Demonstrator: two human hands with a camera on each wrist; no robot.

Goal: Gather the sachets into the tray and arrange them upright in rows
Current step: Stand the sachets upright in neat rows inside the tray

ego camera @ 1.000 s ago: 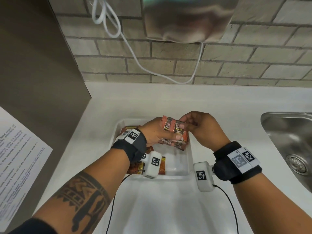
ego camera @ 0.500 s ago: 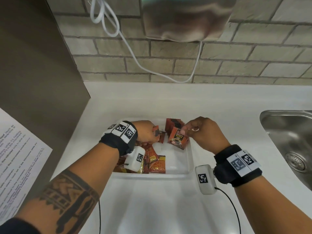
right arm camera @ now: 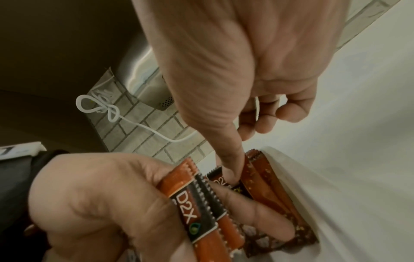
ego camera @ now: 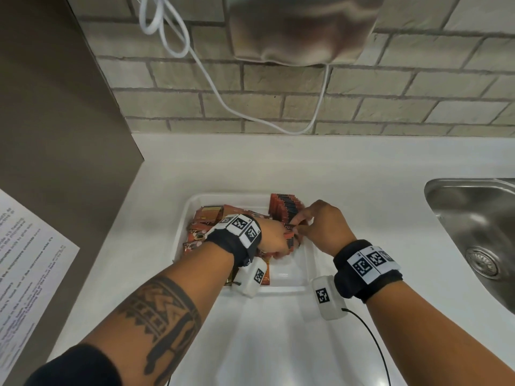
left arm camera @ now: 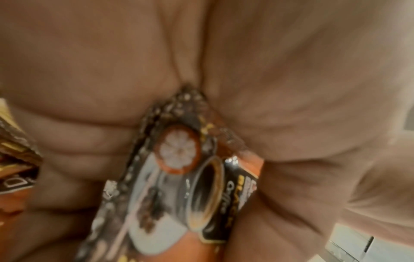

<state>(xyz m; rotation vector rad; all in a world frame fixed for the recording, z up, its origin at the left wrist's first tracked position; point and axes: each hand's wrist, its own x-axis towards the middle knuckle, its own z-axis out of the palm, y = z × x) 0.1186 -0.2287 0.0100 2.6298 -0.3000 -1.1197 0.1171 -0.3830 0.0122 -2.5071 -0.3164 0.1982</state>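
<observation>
A white tray [ego camera: 289, 288] sits on the counter. Orange-and-black sachets [ego camera: 284, 207] stand upright in a row at its back right corner. Loose sachets [ego camera: 206, 218] lie piled in its left half. My left hand [ego camera: 276, 240] grips a few sachets [right arm camera: 195, 200] [left arm camera: 179, 159] at the near end of the row. My right hand [ego camera: 315, 224] reaches in from the right, its thumb [right arm camera: 230, 159] tucked down against the upright row [right arm camera: 264, 177], and it seems to pinch a sachet top there. My left wrist hides the tray's middle.
A steel sink [ego camera: 479, 227] lies to the right. A printed sheet [ego camera: 25, 260] hangs on the brown panel [ego camera: 55, 107] at the left. A metal hand dryer [ego camera: 301, 29] with a white cord [ego camera: 211, 87] hangs on the brick wall behind.
Both hands came down from above the tray, and the bundle they held now stands as a row at the back right. My left hand has since closed in on the row's near end.
</observation>
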